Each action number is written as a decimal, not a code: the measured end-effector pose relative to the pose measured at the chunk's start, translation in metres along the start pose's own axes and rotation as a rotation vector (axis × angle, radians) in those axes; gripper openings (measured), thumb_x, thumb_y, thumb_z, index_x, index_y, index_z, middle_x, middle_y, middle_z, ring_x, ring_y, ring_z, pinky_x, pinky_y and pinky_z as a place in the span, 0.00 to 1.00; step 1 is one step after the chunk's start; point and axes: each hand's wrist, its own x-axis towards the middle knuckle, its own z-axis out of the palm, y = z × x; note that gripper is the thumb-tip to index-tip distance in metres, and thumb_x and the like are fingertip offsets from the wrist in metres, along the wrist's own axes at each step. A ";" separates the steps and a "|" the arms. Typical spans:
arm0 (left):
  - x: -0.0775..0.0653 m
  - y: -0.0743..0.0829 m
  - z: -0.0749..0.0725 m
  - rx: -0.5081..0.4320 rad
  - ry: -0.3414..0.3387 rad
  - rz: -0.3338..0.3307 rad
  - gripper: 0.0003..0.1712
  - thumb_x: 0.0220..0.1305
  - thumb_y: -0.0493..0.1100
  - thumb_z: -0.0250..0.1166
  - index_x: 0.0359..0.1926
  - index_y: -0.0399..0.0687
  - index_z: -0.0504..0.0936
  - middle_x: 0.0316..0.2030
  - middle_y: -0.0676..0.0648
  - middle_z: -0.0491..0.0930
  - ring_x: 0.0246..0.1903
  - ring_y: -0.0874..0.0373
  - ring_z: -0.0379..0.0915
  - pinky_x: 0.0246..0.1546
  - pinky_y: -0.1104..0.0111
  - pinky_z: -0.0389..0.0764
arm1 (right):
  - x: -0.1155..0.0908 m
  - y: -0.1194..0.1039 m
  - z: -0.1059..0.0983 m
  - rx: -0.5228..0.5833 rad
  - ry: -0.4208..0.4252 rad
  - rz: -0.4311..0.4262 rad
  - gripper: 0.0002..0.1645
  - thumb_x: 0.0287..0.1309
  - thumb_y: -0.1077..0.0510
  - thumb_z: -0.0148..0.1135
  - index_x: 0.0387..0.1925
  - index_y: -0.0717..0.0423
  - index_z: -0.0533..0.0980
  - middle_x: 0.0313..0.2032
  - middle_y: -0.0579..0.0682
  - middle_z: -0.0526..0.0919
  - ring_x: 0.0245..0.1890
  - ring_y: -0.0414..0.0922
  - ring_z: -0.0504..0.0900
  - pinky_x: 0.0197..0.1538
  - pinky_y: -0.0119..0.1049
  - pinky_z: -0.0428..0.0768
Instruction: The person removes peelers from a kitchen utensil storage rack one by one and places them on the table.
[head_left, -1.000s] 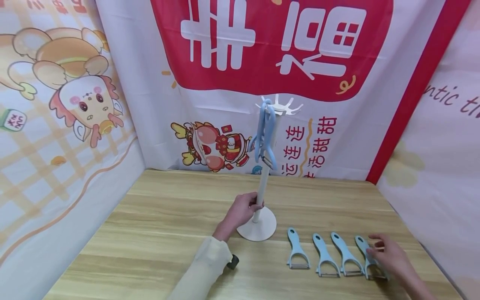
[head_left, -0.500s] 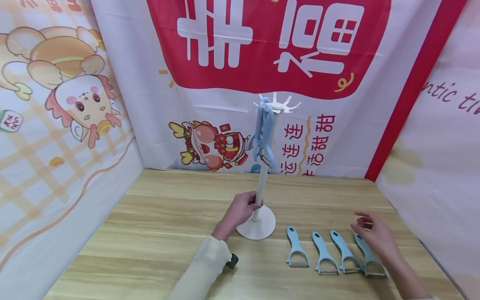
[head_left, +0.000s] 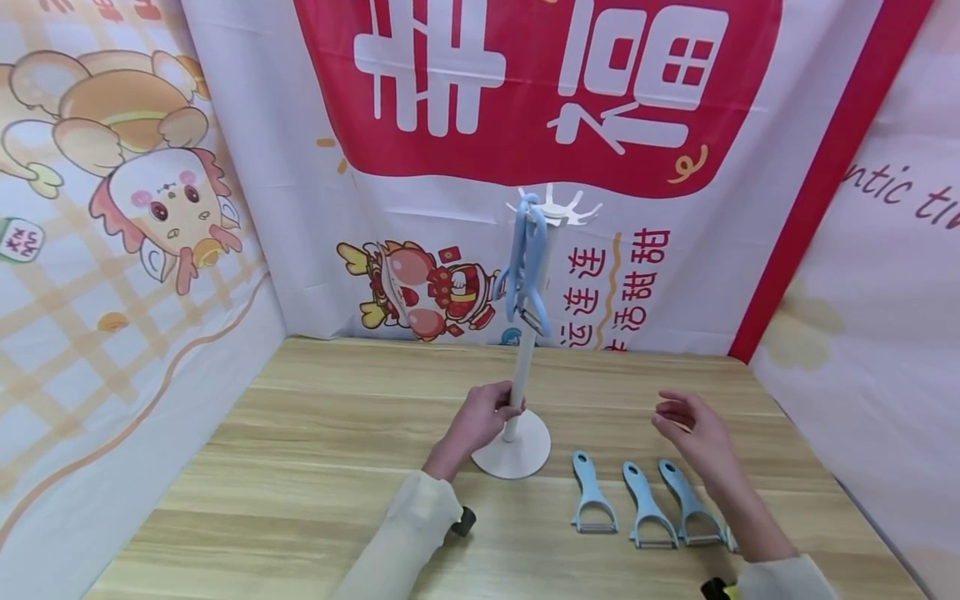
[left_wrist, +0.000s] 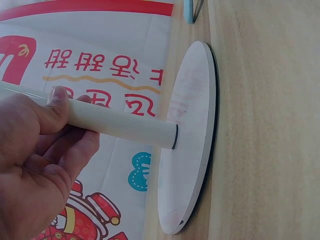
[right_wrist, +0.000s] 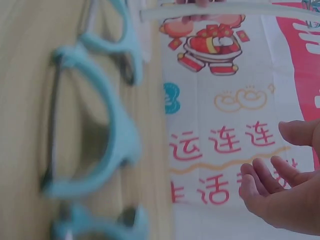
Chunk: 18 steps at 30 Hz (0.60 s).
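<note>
My left hand point(head_left: 478, 418) grips the white pole point(head_left: 522, 367) of an upright stand, low above its round base point(head_left: 517, 462); the left wrist view shows thumb and fingers point(left_wrist: 80, 150) round the pole. Light blue peelers point(head_left: 534, 267) hang from the hooks point(head_left: 573, 210) on top. Over the table at the right, my right hand point(head_left: 697, 437) is in the air, fingers parted and nothing between them. Below it lie several pale blue peelers in a row, among them a left one point(head_left: 587, 479) and a middle one point(head_left: 642, 496). My right forearm mostly hides the rightmost.
The wooden table point(head_left: 300, 467) meets a printed cloth backdrop point(head_left: 442, 200) behind the stand. Cloth walls also rise on the left point(head_left: 150, 333) and right point(head_left: 862, 333). Peelers point(right_wrist: 122, 135) appear close up and blurred in the right wrist view.
My right hand has risen from the rightmost peeler and moved left and away from me, leaving that peeler on the table. The left hand stays on the pole.
</note>
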 end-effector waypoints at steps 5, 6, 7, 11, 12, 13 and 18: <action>0.000 -0.001 0.001 -0.007 -0.008 -0.002 0.11 0.69 0.35 0.61 0.50 0.42 0.82 0.42 0.49 0.85 0.49 0.53 0.82 0.58 0.52 0.82 | 0.013 -0.012 0.019 0.089 -0.035 0.001 0.31 0.70 0.57 0.59 0.69 0.63 0.63 0.59 0.66 0.76 0.50 0.33 0.77 0.48 0.17 0.77; 0.000 -0.002 0.001 -0.006 -0.011 0.001 0.11 0.69 0.35 0.61 0.51 0.41 0.81 0.42 0.49 0.85 0.49 0.53 0.82 0.58 0.53 0.82 | 0.016 -0.015 0.023 0.101 -0.041 0.005 0.31 0.70 0.58 0.59 0.69 0.63 0.63 0.60 0.65 0.76 0.51 0.36 0.78 0.49 0.18 0.77; 0.000 -0.002 0.001 -0.004 -0.014 0.002 0.11 0.69 0.35 0.62 0.51 0.41 0.81 0.42 0.49 0.85 0.50 0.53 0.82 0.57 0.53 0.82 | 0.018 -0.017 0.027 0.113 -0.047 0.010 0.31 0.70 0.58 0.58 0.69 0.62 0.62 0.60 0.65 0.76 0.52 0.38 0.78 0.49 0.18 0.77; 0.000 -0.003 -0.001 0.013 -0.020 0.009 0.11 0.69 0.36 0.62 0.50 0.42 0.82 0.43 0.49 0.86 0.50 0.53 0.82 0.57 0.54 0.82 | 0.027 -0.028 0.046 0.187 -0.070 0.010 0.30 0.70 0.59 0.58 0.69 0.62 0.63 0.60 0.65 0.76 0.55 0.43 0.78 0.51 0.20 0.78; 0.000 -0.003 -0.001 0.018 -0.023 0.008 0.11 0.69 0.37 0.63 0.50 0.42 0.82 0.43 0.49 0.86 0.51 0.52 0.82 0.56 0.54 0.83 | 0.029 -0.031 0.051 0.212 -0.075 0.003 0.29 0.70 0.60 0.59 0.68 0.63 0.64 0.60 0.65 0.76 0.55 0.43 0.79 0.52 0.20 0.78; 0.001 -0.003 -0.002 0.020 -0.027 0.007 0.11 0.69 0.37 0.63 0.50 0.42 0.81 0.43 0.48 0.86 0.51 0.52 0.82 0.57 0.54 0.82 | 0.031 -0.034 0.056 0.233 -0.083 -0.005 0.29 0.69 0.60 0.59 0.68 0.63 0.64 0.60 0.66 0.77 0.55 0.43 0.79 0.52 0.20 0.78; 0.002 -0.001 -0.004 0.014 -0.050 -0.001 0.11 0.69 0.38 0.62 0.51 0.43 0.81 0.44 0.48 0.86 0.53 0.51 0.82 0.57 0.53 0.82 | 0.036 -0.048 0.078 0.301 -0.129 -0.032 0.29 0.68 0.61 0.60 0.67 0.63 0.65 0.60 0.66 0.76 0.58 0.48 0.79 0.56 0.25 0.80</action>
